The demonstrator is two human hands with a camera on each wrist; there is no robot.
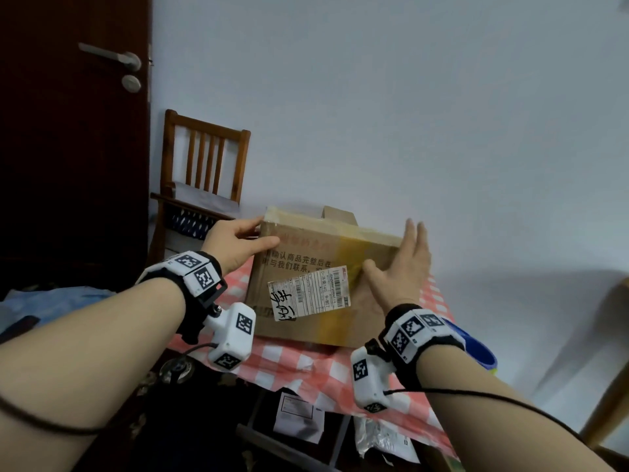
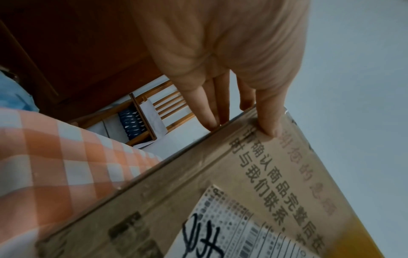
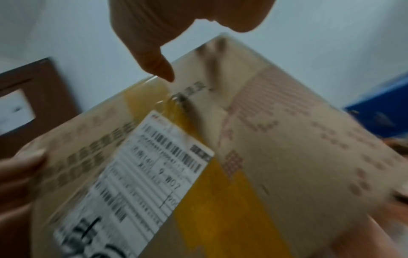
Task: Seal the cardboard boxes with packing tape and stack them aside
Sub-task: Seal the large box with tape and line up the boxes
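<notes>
Two hands on one box, mid-frame on checked bench. Left hand clasps upper-left corner, thumb in front; right hand spread flat beside yellow tape. Advice: grip both sides evenly, lift level.

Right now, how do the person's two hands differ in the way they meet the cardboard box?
The left hand holds the cardboard box at its upper left corner, thumb on the front face and fingers on the side; the right hand lies against the right part of the front. The left hand pinches the edge; the right hand has straight, spread fingers. Both wear wrist cameras, and both are at the same box on the checked tablecloth.
</notes>
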